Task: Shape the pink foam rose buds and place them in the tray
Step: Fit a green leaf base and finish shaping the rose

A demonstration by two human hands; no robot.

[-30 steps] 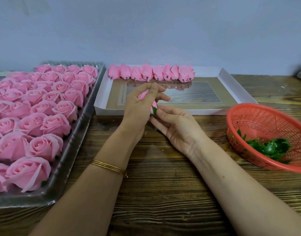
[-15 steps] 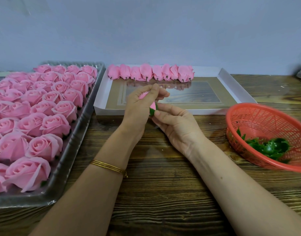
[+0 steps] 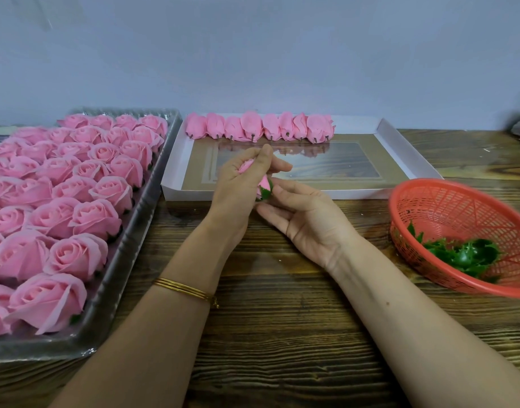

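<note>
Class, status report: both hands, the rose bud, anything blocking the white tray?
Left hand grips rose bud. Right hand pinches its green base. White tray: row of buds at far edge, nothing in the way.

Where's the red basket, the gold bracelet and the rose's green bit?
red basket [image 3: 458,207], head view, inner mesh wall.
gold bracelet [image 3: 183,290], head view, band across wrist.
green bit [image 3: 265,193], head view, the bud's base.
</note>
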